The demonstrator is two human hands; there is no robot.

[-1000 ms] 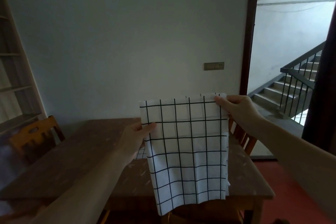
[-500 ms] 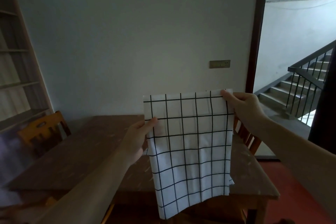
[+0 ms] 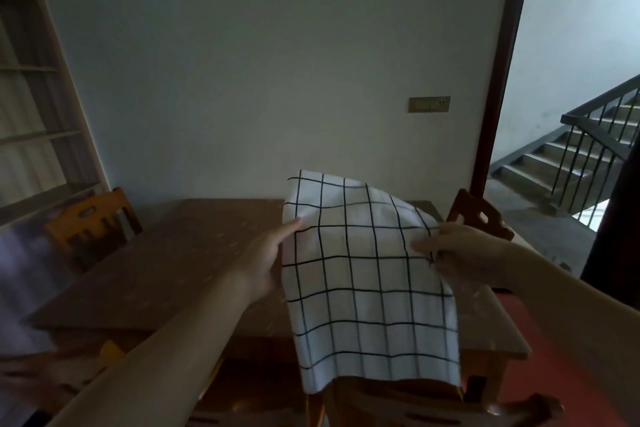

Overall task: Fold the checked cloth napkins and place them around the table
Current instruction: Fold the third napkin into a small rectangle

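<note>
napkin held up over the bench, both hands on it

you hold one checked napkin (image 3: 367,274) in the air over the near right part of the wooden bench (image 3: 166,263). it is white with thin dark grid lines and it hangs in front of you. its top edge curls over toward the far wall, and its bottom edge drops past the near edge of the bench, in front of a chair back (image 3: 398,399) below you.

your left hand (image 3: 266,260) is at the napkin's left edge. the thumb lies on the front of the cloth and the other fingers go behind it, so that grip pinches the napkin. your right hand (image 3: 460,253) is at the right edge, a little lower than the top corner. its thumb presses onto the front of the cloth and the fingers curl in behind, so that grip pinches the napkin too. both arms reach forward from the bottom of the view.

no container shows in this view; the nearest thing to one is the shelf unit (image 3: 38,135) against the left wall, and what sits on its shelves is too dim to tell.

a wooden chair (image 3: 90,222) stands at the far left side of the bench, and another chair (image 3: 478,215) stands at the far right corner, near the door frame (image 3: 498,73). a wall socket plate (image 3: 428,104) sits on the wall above the bench. through the doorway on the right a staircase (image 3: 568,156) with a dark railing rises.
</note>
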